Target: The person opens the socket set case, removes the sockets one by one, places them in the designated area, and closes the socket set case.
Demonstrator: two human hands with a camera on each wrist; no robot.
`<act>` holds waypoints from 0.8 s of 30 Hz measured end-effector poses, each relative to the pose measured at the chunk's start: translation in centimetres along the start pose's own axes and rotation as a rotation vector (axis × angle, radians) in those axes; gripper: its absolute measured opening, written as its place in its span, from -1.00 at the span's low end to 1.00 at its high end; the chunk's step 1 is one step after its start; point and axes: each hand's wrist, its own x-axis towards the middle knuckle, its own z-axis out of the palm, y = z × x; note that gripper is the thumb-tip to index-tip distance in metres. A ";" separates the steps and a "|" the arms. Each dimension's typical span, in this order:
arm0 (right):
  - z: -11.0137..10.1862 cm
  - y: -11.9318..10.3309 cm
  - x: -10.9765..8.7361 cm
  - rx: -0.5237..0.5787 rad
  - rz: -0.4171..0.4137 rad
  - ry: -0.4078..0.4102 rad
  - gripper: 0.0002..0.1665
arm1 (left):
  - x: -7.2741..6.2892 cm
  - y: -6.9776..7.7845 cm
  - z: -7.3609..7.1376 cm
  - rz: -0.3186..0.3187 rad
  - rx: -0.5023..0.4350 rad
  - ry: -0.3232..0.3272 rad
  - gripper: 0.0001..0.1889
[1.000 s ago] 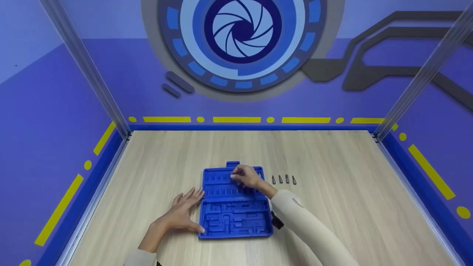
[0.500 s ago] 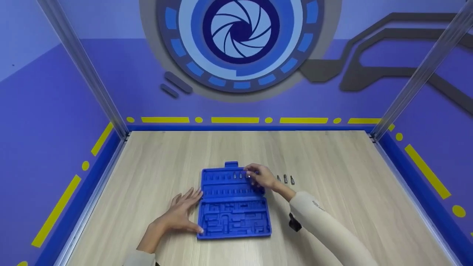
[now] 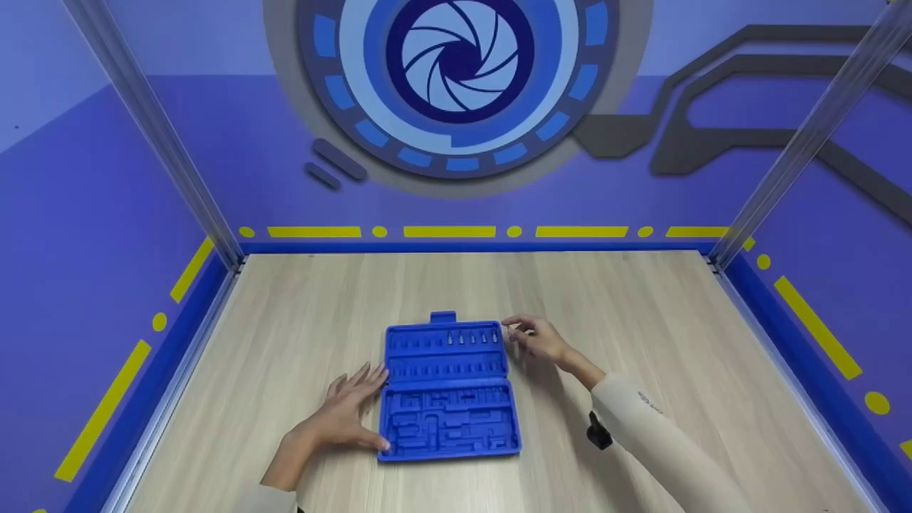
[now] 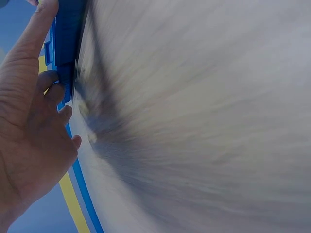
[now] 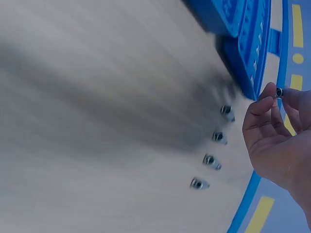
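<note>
A blue plastic tool case (image 3: 449, 385) lies unfolded flat on the table. Several short metal bits (image 3: 473, 338) stand in the right part of its far row of slots. My left hand (image 3: 342, 413) rests at the case's left side, fingers extended along the edge and thumb on the near left corner. Beyond the right edge, my right hand (image 3: 545, 340) pinches a small metal bit (image 5: 279, 92) between thumb and fingers. Below that hand in the right wrist view, several loose bits (image 5: 212, 161) lie in a row on the table; the hand hides them in the head view.
The wood-grain table (image 3: 605, 299) is bounded by blue panels with yellow dashes and metal corner posts (image 3: 798, 142). A latch tab (image 3: 443, 315) juts from the case's far edge. A small black device (image 3: 598, 432) sits at my right wrist.
My right hand has moved right, from above the far slots to outside the case's right edge, carrying a bit. The bits in the far row are now uncovered. My left hand stays in place.
</note>
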 end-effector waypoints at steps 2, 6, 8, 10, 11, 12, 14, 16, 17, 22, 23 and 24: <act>-0.6 0.3 -0.3 -0.001 0.008 0.001 -0.62 | 0.0 0.0 0.0 -0.002 -0.010 -0.003 0.40; -2.1 1.0 -1.1 0.023 0.051 -0.004 -0.55 | 0.0 -0.1 0.0 0.006 -0.001 -0.004 0.40; -2.8 1.3 -1.5 0.032 0.080 -0.005 -0.53 | 0.0 -0.1 0.0 0.008 0.006 -0.002 0.40; -3.6 1.6 -1.9 0.045 0.091 -0.015 -0.51 | -0.1 -0.2 0.0 0.010 0.011 0.002 0.40; -3.9 1.7 -2.1 0.044 0.090 -0.019 -0.50 | -0.1 -0.2 0.0 0.011 0.011 0.004 0.40; -4.2 1.9 -2.3 0.042 0.095 -0.020 -0.49 | -0.1 -0.2 0.0 0.012 0.012 0.005 0.40; -4.9 2.2 -2.7 0.037 0.102 -0.025 -0.49 | -0.2 -0.2 0.0 0.015 0.014 0.008 0.40; -5.5 2.5 -3.1 0.035 0.108 -0.027 -0.47 | -0.2 -0.2 0.0 0.014 0.010 0.008 0.41; -5.8 2.7 -3.3 0.036 0.110 -0.027 -0.47 | -0.2 -0.2 0.0 0.013 0.008 0.007 0.41; -7.1 3.3 -4.1 0.013 0.118 -0.014 -0.47 | -0.1 -0.1 0.0 0.006 0.003 0.002 0.41; -7.2 3.3 -4.2 0.005 0.120 -0.008 -0.48 | 0.0 -0.2 0.0 0.005 0.003 0.000 0.41; -7.4 3.4 -4.3 -0.002 0.124 -0.003 -0.48 | 0.0 -0.2 0.0 0.006 0.001 -0.001 0.41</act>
